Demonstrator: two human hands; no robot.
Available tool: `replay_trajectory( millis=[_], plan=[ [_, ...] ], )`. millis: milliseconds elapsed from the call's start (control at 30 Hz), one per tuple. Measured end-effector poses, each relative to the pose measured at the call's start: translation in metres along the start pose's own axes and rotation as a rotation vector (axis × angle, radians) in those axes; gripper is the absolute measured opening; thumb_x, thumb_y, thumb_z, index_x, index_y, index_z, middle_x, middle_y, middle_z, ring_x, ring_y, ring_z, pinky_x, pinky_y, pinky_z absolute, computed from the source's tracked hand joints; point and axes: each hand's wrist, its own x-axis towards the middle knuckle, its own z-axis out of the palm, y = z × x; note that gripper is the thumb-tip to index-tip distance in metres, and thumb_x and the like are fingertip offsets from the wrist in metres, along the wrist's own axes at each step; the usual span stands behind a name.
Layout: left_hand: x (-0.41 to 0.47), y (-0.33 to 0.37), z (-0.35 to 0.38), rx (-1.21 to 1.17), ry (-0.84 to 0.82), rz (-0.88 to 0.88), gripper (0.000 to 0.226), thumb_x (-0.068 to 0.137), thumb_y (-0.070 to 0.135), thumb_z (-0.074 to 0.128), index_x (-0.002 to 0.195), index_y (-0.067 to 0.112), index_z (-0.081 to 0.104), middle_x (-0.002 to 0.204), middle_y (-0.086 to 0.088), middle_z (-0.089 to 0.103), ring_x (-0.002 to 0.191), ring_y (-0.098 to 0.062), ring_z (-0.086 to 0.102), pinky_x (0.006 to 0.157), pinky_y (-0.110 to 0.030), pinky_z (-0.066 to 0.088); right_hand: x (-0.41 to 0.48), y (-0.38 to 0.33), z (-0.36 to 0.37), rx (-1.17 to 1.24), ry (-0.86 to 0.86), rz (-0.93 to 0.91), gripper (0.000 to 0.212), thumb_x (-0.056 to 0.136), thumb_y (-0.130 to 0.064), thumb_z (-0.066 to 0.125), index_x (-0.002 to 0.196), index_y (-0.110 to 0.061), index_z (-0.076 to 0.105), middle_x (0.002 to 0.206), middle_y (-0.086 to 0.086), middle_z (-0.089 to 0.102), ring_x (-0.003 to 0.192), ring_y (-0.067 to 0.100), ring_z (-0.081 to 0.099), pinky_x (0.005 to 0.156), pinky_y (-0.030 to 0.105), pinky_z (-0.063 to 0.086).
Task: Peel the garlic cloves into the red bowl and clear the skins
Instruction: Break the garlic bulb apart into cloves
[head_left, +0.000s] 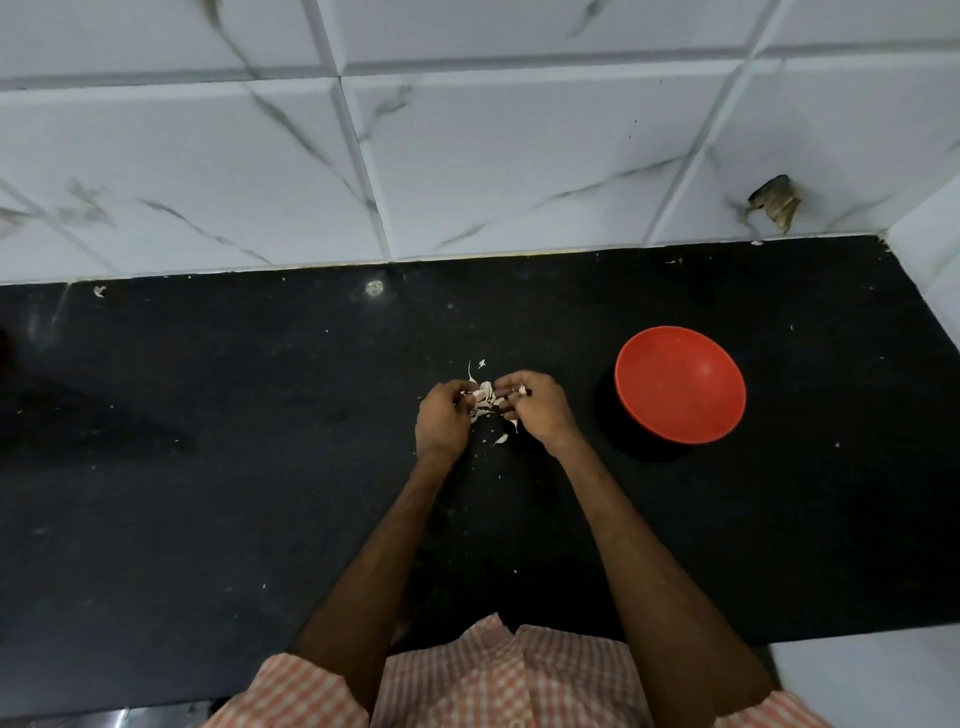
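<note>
I find both hands close together over the black counter (208, 467), near its middle. The left hand (441, 415) has its fingers curled and grips the garlic (484, 394) from the left. The right hand (535, 410) has its fingers curled and pinches it from the right. The garlic sits between the two hands; whether it touches the counter I cannot tell. Loose skins (500, 439) lie beneath and just beside the hands. The bowl (680, 384) stands upright on the counter to the right, apart from the hands
</note>
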Motion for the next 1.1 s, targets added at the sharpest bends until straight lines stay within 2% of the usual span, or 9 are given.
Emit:
replay_trajectory(
  millis=[100, 167, 267, 367, 633, 733, 867, 1000, 1100],
  plan=[
    [-0.002, 0.002, -0.002, 0.033, 0.004, 0.01, 0.015, 0.098, 0.017, 0.06, 0.109, 0.022, 0.069, 0.106, 0.005, 0.068, 0.095, -0.012, 0.064, 0.079, -0.031, 0.047, -0.004, 0.0, 0.002, 0.013, 0.049, -0.058, 0.022, 0.096, 0.008, 0.052, 0.101, -0.007, 0.068, 0.1, 0.013, 0.073, 0.081, 0.019, 0.074, 0.074, 0.031, 0.062],
    [-0.004, 0.002, -0.003, -0.029, 0.014, -0.014, 0.01, 0.097, 0.018, 0.061, 0.105, 0.021, 0.067, 0.102, 0.007, 0.069, 0.092, -0.01, 0.064, 0.079, -0.03, 0.048, -0.006, -0.001, 0.007, -0.024, 0.059, -0.051, 0.013, 0.099, 0.001, 0.056, 0.099, -0.008, 0.065, 0.091, 0.012, 0.072, 0.071, 0.021, 0.074, 0.065, 0.032, 0.062],
    [-0.004, 0.0, -0.005, -0.08, 0.017, -0.035, 0.008, 0.098, 0.016, 0.06, 0.104, 0.018, 0.066, 0.098, 0.008, 0.068, 0.091, -0.009, 0.063, 0.079, -0.029, 0.047, -0.008, -0.005, 0.016, -0.088, 0.019, -0.056, 0.011, 0.1, -0.01, 0.058, 0.104, -0.005, 0.068, 0.075, 0.01, 0.069, 0.056, 0.017, 0.065, 0.053, 0.026, 0.056],
    [0.0, -0.006, -0.004, -0.183, -0.015, -0.036, 0.01, 0.099, 0.012, 0.055, 0.099, 0.016, 0.064, 0.091, 0.003, 0.069, 0.086, -0.014, 0.064, 0.079, -0.032, 0.051, -0.01, -0.009, 0.02, -0.121, 0.007, -0.089, 0.007, 0.097, -0.017, 0.066, 0.102, -0.012, 0.068, 0.07, 0.005, 0.067, 0.048, 0.007, 0.056, 0.046, 0.016, 0.046],
    [0.003, -0.005, -0.01, -0.46, -0.106, -0.111, 0.013, 0.104, 0.013, 0.049, 0.102, 0.01, 0.062, 0.082, 0.001, 0.062, 0.07, -0.007, 0.055, 0.063, -0.018, 0.046, -0.007, -0.008, 0.024, -0.202, 0.049, -0.172, 0.007, 0.096, -0.015, 0.067, 0.096, -0.009, 0.071, 0.07, 0.001, 0.066, 0.051, 0.006, 0.055, 0.053, 0.024, 0.046],
    [0.006, -0.008, -0.009, -0.438, -0.07, -0.124, 0.01, 0.103, 0.014, 0.052, 0.1, 0.011, 0.062, 0.082, 0.0, 0.064, 0.071, -0.011, 0.056, 0.064, -0.023, 0.046, -0.004, -0.004, 0.024, -0.237, 0.092, -0.174, 0.007, 0.094, -0.013, 0.068, 0.095, -0.009, 0.074, 0.072, -0.003, 0.065, 0.058, 0.006, 0.057, 0.062, 0.027, 0.049],
    [0.005, -0.012, -0.013, -0.341, -0.05, -0.094, 0.008, 0.1, 0.013, 0.056, 0.095, 0.019, 0.06, 0.08, 0.002, 0.067, 0.066, -0.012, 0.058, 0.065, -0.032, 0.049, -0.003, 0.0, 0.024, -0.248, 0.1, -0.152, 0.011, 0.094, -0.011, 0.068, 0.102, -0.009, 0.075, 0.079, 0.004, 0.071, 0.062, 0.011, 0.061, 0.072, 0.036, 0.058],
    [0.002, -0.014, -0.029, -0.117, -0.045, -0.054, 0.005, 0.101, 0.029, 0.054, 0.097, 0.03, 0.057, 0.08, 0.009, 0.069, 0.072, -0.009, 0.066, 0.069, -0.033, 0.054, -0.006, -0.002, 0.021, -0.217, 0.072, -0.05, 0.016, 0.094, -0.013, 0.069, 0.109, -0.01, 0.069, 0.089, 0.011, 0.074, 0.056, 0.011, 0.063, 0.06, 0.026, 0.054],
    [0.003, -0.025, -0.048, -0.046, 0.008, 0.004, 0.01, 0.1, 0.023, 0.055, 0.1, 0.03, 0.061, 0.09, 0.012, 0.069, 0.083, -0.009, 0.065, 0.078, -0.034, 0.053, -0.008, -0.008, 0.021, 0.067, 0.032, 0.057, 0.016, 0.096, 0.0, 0.058, 0.106, -0.009, 0.064, 0.102, 0.013, 0.072, 0.076, 0.015, 0.068, 0.06, 0.02, 0.056]
  ],
)
